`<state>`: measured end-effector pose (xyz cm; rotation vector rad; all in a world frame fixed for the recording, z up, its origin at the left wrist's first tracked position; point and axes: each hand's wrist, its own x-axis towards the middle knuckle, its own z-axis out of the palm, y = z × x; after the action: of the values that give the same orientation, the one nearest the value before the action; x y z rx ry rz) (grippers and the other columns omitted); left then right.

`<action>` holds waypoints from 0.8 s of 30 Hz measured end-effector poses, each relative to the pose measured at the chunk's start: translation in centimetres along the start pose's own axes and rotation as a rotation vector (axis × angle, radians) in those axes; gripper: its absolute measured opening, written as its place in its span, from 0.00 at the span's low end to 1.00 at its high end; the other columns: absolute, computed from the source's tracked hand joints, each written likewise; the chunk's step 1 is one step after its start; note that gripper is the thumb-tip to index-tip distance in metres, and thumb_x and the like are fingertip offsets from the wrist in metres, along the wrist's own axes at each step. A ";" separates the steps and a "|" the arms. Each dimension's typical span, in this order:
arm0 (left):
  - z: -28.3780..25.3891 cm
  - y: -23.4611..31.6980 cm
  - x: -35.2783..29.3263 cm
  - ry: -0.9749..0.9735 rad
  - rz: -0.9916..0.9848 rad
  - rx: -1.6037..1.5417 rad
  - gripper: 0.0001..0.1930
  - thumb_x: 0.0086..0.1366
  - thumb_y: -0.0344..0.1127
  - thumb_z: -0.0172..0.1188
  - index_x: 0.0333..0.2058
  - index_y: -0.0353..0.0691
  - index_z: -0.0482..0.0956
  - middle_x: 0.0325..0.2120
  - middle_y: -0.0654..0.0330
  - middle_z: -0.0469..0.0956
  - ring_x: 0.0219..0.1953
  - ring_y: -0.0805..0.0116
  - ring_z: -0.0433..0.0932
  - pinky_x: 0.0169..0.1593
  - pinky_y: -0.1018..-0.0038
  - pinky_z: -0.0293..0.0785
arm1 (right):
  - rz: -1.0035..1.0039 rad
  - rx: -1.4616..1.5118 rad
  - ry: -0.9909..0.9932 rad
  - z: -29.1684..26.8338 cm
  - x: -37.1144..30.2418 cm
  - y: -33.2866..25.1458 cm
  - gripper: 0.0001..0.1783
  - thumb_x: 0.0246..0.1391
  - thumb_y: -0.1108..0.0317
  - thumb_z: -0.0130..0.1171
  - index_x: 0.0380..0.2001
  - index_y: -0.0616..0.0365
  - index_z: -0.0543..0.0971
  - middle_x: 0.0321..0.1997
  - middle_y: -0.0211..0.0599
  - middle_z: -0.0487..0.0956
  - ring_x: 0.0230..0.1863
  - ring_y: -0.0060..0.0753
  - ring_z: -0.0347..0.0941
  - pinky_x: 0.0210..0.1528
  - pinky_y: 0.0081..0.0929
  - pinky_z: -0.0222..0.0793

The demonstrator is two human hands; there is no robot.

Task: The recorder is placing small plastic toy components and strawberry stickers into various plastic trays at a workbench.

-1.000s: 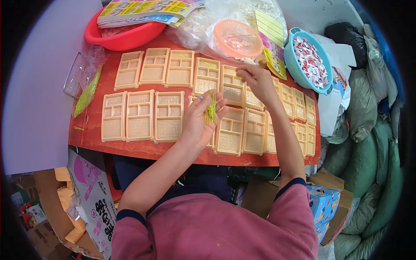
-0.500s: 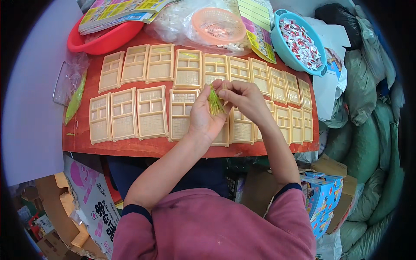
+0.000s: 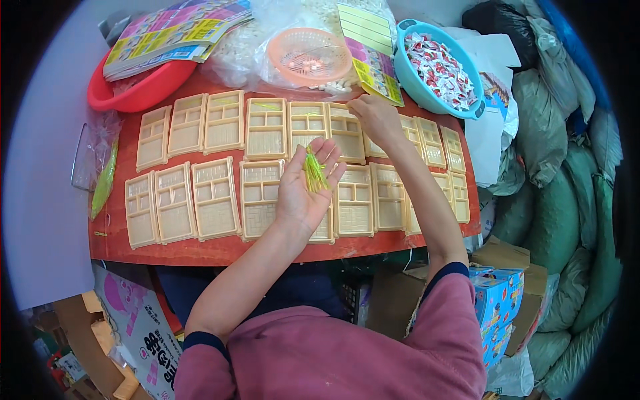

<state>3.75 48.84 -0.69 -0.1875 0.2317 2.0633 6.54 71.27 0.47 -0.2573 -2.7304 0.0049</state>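
Note:
A loose bundle of thin yellow-green strands (image 3: 315,172) lies across the palm of my left hand (image 3: 300,190), which is turned up with its thumb against the bundle. Over the far row of cream compartment trays, my right hand (image 3: 379,121) reaches down with its fingertips pinched together. Under these fingers is the top compartment of a tray (image 3: 348,145); what they hold is too small to make out. Thin yellow-green strands rest in the top compartments of two trays to its left, including this tray (image 3: 267,139). My left hand hides part of the near row.
Trays stand in two rows on the red table (image 3: 110,240). Behind them are a red basin (image 3: 140,90) with printed sheets (image 3: 177,37), a peach basket (image 3: 310,57) on plastic bags and a blue basin (image 3: 440,67) of small packets. A bag of green strands (image 3: 103,180) lies left.
My right hand has left the bundle and moved away to a far-row tray. The fingers of my left hand have spread, keeping the strands on the palm. The view has shifted slightly.

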 end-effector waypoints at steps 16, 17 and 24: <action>0.7 -1.9 1.1 -0.046 -0.004 0.020 0.23 0.68 0.51 0.38 0.48 0.39 0.67 0.47 0.58 0.71 0.49 0.65 0.69 0.55 0.65 0.64 | 0.357 0.588 -0.322 -6.6 -4.3 -10.7 0.11 0.49 0.65 0.61 0.29 0.64 0.78 0.20 0.27 0.74 0.23 0.15 0.67 0.25 0.19 0.63; 0.7 -2.1 1.1 -0.060 -0.018 -0.004 0.23 0.69 0.52 0.38 0.48 0.38 0.68 0.46 0.58 0.72 0.49 0.65 0.69 0.55 0.65 0.65 | 0.361 0.586 -0.319 -6.6 -4.6 -10.5 0.11 0.49 0.65 0.61 0.29 0.64 0.78 0.20 0.27 0.74 0.23 0.15 0.67 0.25 0.19 0.63; -0.5 -3.0 1.9 -0.135 -0.086 -0.170 0.20 0.68 0.48 0.42 0.47 0.38 0.69 0.49 0.55 0.71 0.49 0.61 0.70 0.55 0.61 0.65 | 0.485 1.062 -0.254 -6.9 -5.4 -7.8 0.14 0.55 0.63 0.54 0.26 0.64 0.76 0.22 0.37 0.77 0.22 0.20 0.71 0.24 0.23 0.67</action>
<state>5.48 51.73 -1.90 -0.1576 -0.0344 2.0006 12.71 62.36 5.02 -0.5927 -2.4006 1.6192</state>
